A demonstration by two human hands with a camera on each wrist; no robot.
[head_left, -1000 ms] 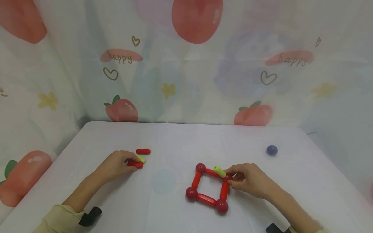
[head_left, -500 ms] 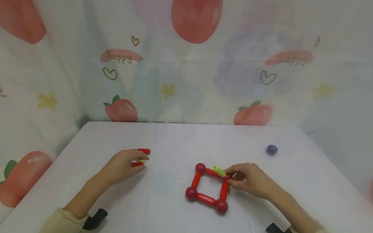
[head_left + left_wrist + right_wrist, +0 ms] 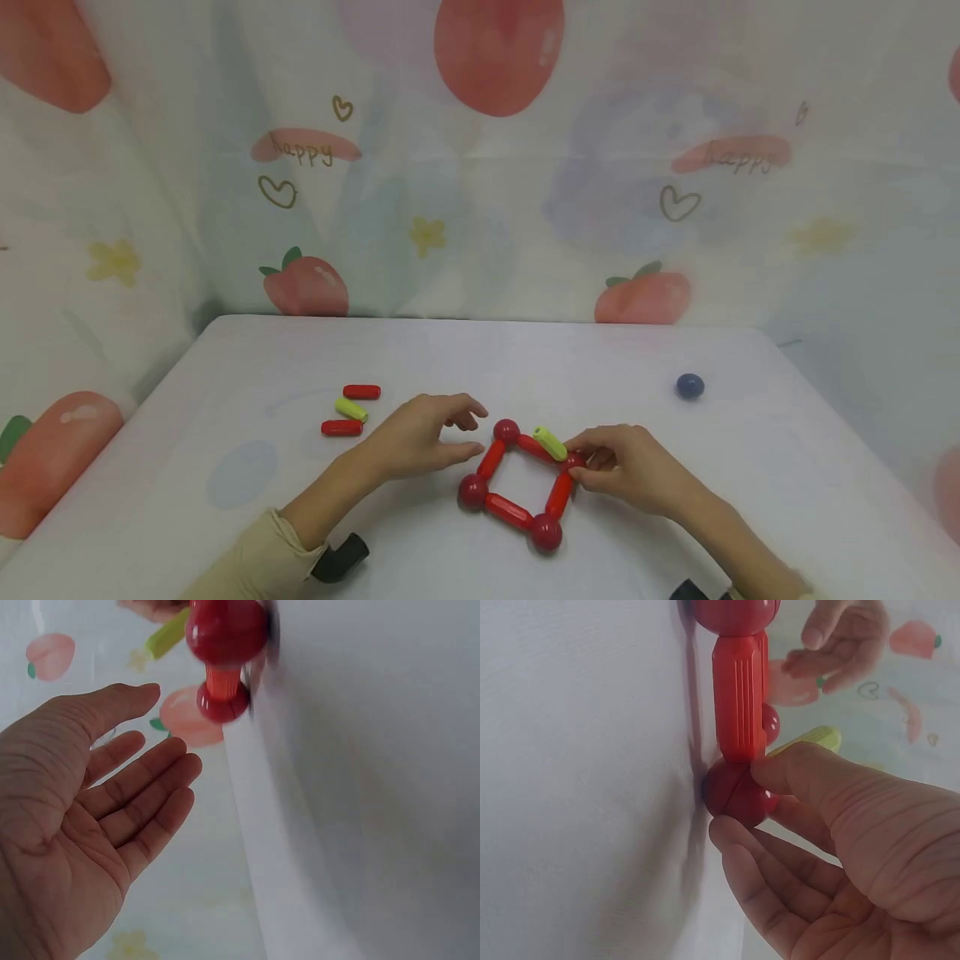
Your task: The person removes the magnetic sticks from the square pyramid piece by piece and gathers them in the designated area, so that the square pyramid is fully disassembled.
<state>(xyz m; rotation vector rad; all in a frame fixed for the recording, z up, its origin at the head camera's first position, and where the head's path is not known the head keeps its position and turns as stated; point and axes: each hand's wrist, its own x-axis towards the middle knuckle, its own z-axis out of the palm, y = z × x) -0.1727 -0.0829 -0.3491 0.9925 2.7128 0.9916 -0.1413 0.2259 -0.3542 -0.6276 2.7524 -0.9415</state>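
My right hand (image 3: pixel 630 475) pinches the far-right red ball (image 3: pixel 735 793) of the square frame of red plastic rods and balls (image 3: pixel 517 483), which lies flat on the white bench (image 3: pixel 480 358). A yellow-green plastic rod (image 3: pixel 551 442) slants up from that ball. My left hand (image 3: pixel 420 437) hovers beside the frame, fingers (image 3: pixel 142 776) spread, holding nothing.

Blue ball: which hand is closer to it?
Right. The right hand is at the red square's near-right corner, still well short of the blue ball; the left hand sits beyond the square's far side.
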